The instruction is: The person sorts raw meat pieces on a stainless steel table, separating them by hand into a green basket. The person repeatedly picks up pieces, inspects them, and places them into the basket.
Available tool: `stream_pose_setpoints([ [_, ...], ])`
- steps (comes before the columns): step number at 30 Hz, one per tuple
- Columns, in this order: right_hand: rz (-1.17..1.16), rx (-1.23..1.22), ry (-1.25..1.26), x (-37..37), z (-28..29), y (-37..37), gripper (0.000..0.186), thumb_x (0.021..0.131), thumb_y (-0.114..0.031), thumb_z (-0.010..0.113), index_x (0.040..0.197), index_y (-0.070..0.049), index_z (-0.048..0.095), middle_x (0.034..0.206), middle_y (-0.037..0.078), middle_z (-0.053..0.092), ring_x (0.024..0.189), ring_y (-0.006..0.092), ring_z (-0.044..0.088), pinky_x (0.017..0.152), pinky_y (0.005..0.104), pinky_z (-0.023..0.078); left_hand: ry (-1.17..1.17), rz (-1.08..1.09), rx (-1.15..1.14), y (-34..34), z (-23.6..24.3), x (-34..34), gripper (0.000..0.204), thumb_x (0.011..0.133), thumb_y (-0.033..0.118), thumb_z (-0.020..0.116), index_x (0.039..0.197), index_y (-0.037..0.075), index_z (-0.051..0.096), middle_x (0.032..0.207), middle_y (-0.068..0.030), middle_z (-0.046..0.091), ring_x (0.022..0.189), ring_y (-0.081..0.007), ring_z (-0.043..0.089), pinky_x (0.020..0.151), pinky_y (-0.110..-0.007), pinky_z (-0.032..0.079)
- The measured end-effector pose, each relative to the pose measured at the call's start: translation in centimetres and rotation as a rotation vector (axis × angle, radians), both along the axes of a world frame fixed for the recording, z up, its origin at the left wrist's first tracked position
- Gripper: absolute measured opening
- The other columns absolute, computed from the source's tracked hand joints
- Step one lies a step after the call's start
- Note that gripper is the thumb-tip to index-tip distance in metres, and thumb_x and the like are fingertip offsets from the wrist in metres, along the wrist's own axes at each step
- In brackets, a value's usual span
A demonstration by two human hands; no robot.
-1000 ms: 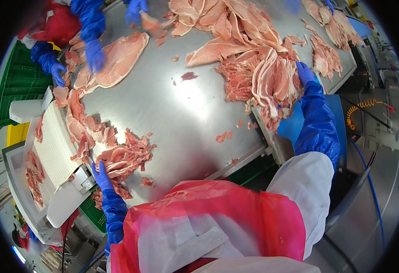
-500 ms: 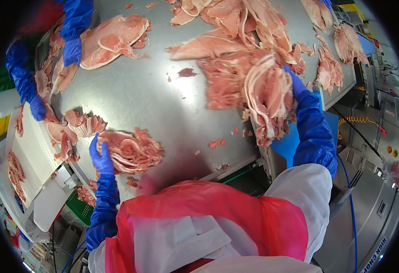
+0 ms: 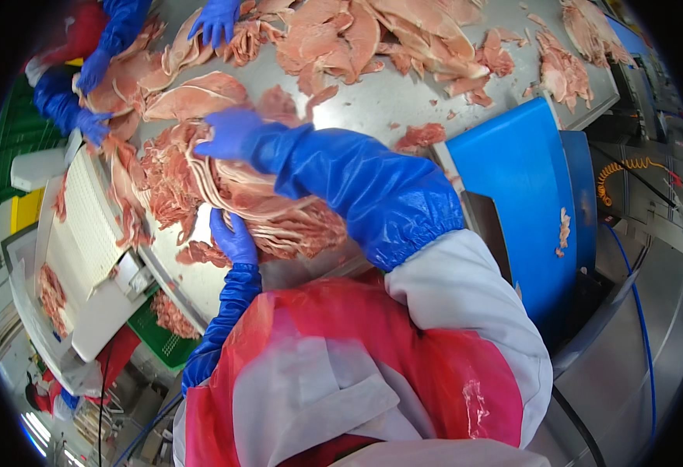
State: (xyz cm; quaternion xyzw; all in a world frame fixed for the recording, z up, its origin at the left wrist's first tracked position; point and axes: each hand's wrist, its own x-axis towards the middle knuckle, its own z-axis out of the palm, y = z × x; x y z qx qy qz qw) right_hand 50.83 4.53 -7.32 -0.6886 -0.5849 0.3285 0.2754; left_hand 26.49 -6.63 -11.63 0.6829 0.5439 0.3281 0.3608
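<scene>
Right hand [image 3: 231, 134]: blurred. Stacked meat slices [image 3: 295, 226]: partly hidden beneath right hand and blue sleeve [image 3: 357, 187]. Pale meat slabs [image 3: 326, 39]: cut off by upper edge. Co-worker's gloved hand [image 3: 217, 19]: arm beyond upper edge. Distant person [image 3: 44, 395]: too small to make out.

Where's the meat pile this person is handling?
The pile of meat slices is left of centre in the head view, beyond the red apron, left hand at its near edge, right hand on top.

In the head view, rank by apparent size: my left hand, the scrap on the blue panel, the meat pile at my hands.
Largest to smallest:
meat pile
your left hand
meat scrap
</scene>
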Motion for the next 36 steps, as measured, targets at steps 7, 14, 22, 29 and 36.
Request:
stream_pose_setpoints([
  [7,-0.057,0.641,0.1,-10.2,9.8,-13.8,0.057,0.084,-0.036,0.081,0.135,-0.015,0.065,0.14,0.015,0.059,0.128,0.038,0.055,0.111,0.0516,0.042,0.045,0.149,0.012,0.9,-3.2,-9.6,0.043,0.102,0.024,0.063,0.132,-0.007,0.059,0.131,-0.0216,0.062,0.122,-0.0318,0.058,0.109,-0.043,0.042],
  [14,-0.511,0.353,-0.418,-1.9,6.5,-33.1,0.062,0.085,-0.015,0.079,0.142,-0.004,0.056,0.143,0.02,0.056,0.136,0.037,0.049,0.116,0.048,0.037,0.112,0.038,0.022,1.3,-1.1,-10.5,0.047,0.095,0.032,0.07,0.127,-0.002,0.064,0.121,-0.0217,0.068,0.111,-0.0363,0.064,0.101,-0.044,0.049],
  [22,-0.954,0.181,-0.075,-1.8,-0.9,-33.6,0.083,0.088,-0.03,0.082,0.151,0.007,0.04,0.15,0.028,0.048,0.14,0.0413,0.045,0.118,0.0462,0.036,0.297,-0.168,-0.078,-0.9,3.1,-13.6,0.052,0.093,0.049,0.069,0.123,0.007,0.07,0.114,-0.0196,0.07,0.106,-0.0369,0.067,0.095,-0.046,0.052],
  [29,-1.082,0.071,0.072,-5.4,1.4,-23.4,0.102,0.088,-0.042,0.08,0.155,0.012,0.026,0.155,0.033,0.041,0.142,0.0377,0.045,0.119,0.044,0.035,0.375,-0.643,-0.108,-0.9,6.3,-17.1,0.039,0.093,0.042,0.069,0.115,0.009,0.073,0.102,-0.0129,0.073,0.092,-0.0344,0.069,0.084,-0.047,0.054],
  [36,-1.433,0.117,0.406,-0.9,0.9,-29.7,0.094,0.09,-0.035,0.079,0.159,0.0,0.026,0.137,0.017,0.055,0.118,0.0255,0.057,0.095,0.041,0.05,-0.114,-0.78,0.484,5.8,12.8,-5.0,0.03,0.09,0.027,0.072,0.116,0.013,0.072,0.103,-0.0109,0.073,0.093,-0.0328,0.068,0.08,-0.045,0.053],
])
